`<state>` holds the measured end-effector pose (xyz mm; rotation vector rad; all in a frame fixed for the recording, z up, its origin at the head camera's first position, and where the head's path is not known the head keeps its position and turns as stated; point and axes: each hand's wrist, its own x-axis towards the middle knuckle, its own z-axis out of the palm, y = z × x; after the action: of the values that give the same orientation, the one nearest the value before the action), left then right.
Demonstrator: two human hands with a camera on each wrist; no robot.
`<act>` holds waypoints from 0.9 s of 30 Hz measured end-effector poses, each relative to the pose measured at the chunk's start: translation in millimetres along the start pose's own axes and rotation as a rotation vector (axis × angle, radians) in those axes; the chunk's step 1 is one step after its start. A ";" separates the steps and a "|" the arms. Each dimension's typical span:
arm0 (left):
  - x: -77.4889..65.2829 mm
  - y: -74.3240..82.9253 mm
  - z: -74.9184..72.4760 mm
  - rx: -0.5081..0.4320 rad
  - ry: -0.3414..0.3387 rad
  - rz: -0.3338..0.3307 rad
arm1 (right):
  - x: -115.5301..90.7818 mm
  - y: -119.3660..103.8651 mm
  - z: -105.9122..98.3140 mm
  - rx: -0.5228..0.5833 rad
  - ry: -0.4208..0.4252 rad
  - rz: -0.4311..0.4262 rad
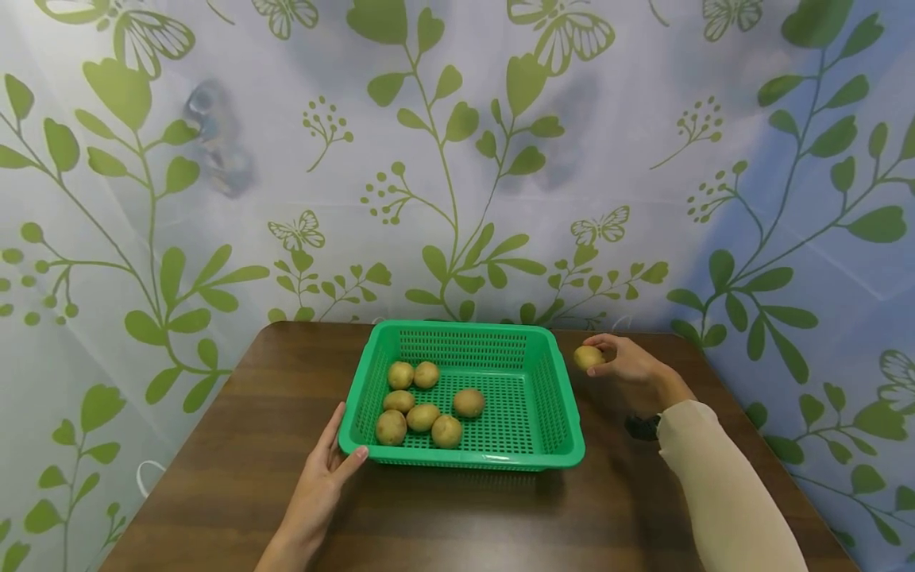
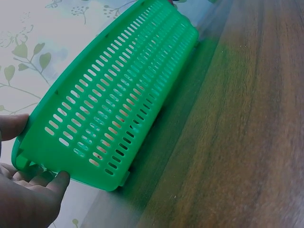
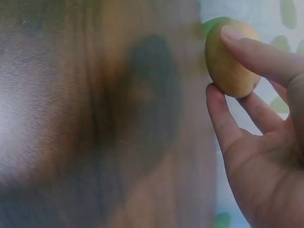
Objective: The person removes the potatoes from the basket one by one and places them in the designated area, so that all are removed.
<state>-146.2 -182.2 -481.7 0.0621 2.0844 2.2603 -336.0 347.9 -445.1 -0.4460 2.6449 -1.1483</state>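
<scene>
A green plastic basket (image 1: pixel 472 458) with slotted walls sits on the table, several potatoes (image 1: pixel 422 417) lying mostly in its left half. At the near left corner my left hand (image 1: pixel 319 483) grips the rim, thumb on top and fingers curled beneath, as the left wrist view shows by the basket's wall (image 2: pixel 114 102). To the right of the basket, my right hand (image 1: pixel 632 362) holds one potato (image 1: pixel 587 357) between thumb and fingertips. In the right wrist view this potato (image 3: pixel 232 66) is raised over the table, with the thumb across its side.
The brown wooden table (image 1: pixel 236 445) reaches back to a hanging cloth (image 1: pixel 336 183) printed with green leaves and butterflies. A small black device (image 1: pixel 641 427) is at my right wrist. A white loop (image 1: pixel 146 477) shows beside the table's left edge.
</scene>
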 end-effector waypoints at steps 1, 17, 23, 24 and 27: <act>0.0 0.2 0.1 0.001 0.000 0.000 | 0.3 3.2 2.6 0.037 0.004 0.010; 2.1 -0.3 2.6 0.009 -0.007 0.008 | 2.2 22.7 34.2 0.077 0.091 0.088; -0.1 -1.2 0.9 0.006 0.005 -0.006 | 4.9 23.9 39.5 0.066 0.101 0.075; -0.4 -1.1 0.7 0.007 0.007 -0.006 | 4.8 23.2 39.1 0.069 0.100 0.085; -0.8 -0.7 0.2 0.014 0.007 -0.002 | 4.7 21.2 34.9 0.062 0.092 0.112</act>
<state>-145.3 -182.1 -482.4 0.0531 2.1024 2.2481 -333.2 336.5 -484.6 -0.2358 2.6642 -1.2401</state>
